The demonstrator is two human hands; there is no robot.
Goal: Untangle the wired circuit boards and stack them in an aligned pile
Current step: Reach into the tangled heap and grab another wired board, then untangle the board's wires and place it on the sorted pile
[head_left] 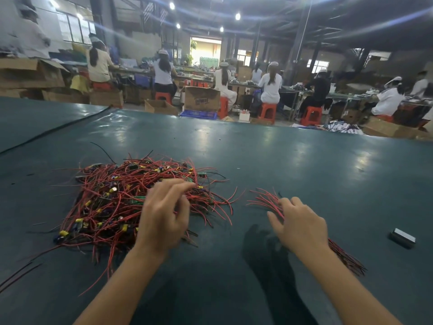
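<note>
Centrally, on a dark green table mat (257,148), lies a tangled heap of small circuit boards with red wires (112,202), its yellow and blue components showing between the strands. The left hand (164,216) is stretched over the heap's right edge with loosely bent fingers whose tips reach in among the wires; whether they pinch a wire cannot be told. To the right, apart from the heap, lies a sorted bundle of red-wired boards (264,200), its wires fanning up and left, with the other ends emerging by the wrist. The right hand (302,226) lies on top of this bundle, fingers curled down over the wires and gripping them, thumb spread to the left; the boards themselves are hidden under the palm. Near the right edge of the mat, well apart from the bundle, sits a small dark rectangular block with a shiny top (402,238). A thin black cable (58,127) crosses the mat at far left. Beyond the table, seated workers (270,86) on orange plastic stools (267,112) face long benches.
</note>
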